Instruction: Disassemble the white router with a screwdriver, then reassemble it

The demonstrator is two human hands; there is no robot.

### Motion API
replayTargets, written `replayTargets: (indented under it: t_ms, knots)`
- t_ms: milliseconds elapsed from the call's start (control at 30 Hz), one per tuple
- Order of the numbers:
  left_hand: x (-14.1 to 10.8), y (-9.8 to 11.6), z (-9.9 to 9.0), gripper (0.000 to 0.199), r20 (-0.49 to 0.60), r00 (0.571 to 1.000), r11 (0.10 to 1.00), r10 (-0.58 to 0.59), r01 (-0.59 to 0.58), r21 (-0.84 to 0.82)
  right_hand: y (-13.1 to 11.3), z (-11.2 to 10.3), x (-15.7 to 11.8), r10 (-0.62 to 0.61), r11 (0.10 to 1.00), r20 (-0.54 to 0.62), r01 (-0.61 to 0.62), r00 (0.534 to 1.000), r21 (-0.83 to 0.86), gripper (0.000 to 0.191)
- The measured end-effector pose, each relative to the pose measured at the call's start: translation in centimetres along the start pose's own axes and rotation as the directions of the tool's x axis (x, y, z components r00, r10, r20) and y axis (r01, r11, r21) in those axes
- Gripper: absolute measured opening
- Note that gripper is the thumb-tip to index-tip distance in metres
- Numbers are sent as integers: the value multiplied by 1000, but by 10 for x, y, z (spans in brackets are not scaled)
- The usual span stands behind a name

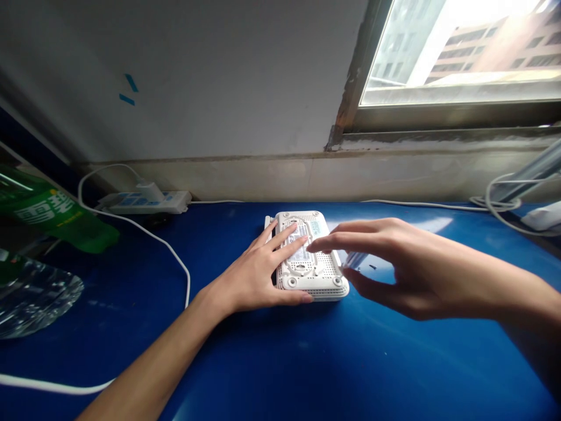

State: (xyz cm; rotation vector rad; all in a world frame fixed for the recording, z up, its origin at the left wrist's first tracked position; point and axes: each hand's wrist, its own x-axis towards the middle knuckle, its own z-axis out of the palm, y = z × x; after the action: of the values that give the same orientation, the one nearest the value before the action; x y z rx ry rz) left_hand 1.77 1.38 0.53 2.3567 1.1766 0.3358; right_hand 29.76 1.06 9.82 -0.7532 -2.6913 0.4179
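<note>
A white router [307, 275] lies upside down on the blue tabletop [350, 362], its vented underside and printed label facing up. My left hand [258, 272] rests on its left half with the fingers spread, and the thumb runs along the near edge. My right hand [394, 269] reaches in from the right, with the index fingertip on the label. A small shiny translucent piece [355, 260] shows between that hand's fingers and thumb. I cannot tell whether the hand holds it.
A green soda bottle [56, 213] lies at the left, beside crumpled clear plastic [30, 298]. A white power strip [144, 202] with a plug stands by the wall. White cables cross the table, with a coil [497, 202] at the right below a window [460, 52].
</note>
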Motion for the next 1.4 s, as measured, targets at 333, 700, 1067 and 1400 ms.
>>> replayTargets:
  t_ms: [333, 700, 1067, 1400]
  knots:
    - [0, 2, -1, 113, 4, 1000, 1000, 2, -2, -10, 3, 1, -1, 2, 1000, -2, -2, 1000, 10, 63]
    - [0, -1, 0, 113, -15, 1000, 1000, 14, -14, -13, 5, 2, 0, 16, 999, -32, -15, 999, 28, 55]
    - [1, -1, 0, 113, -16, 1000, 1000, 19, -19, -9, 7, 4, 0, -23, 999, -31, 22, 999, -28, 36]
    - [1, 0, 0, 114, 4, 1000, 1000, -16, 16, -2, 16, 11, -3, 50, 996, -30, -52, 998, -76, 50]
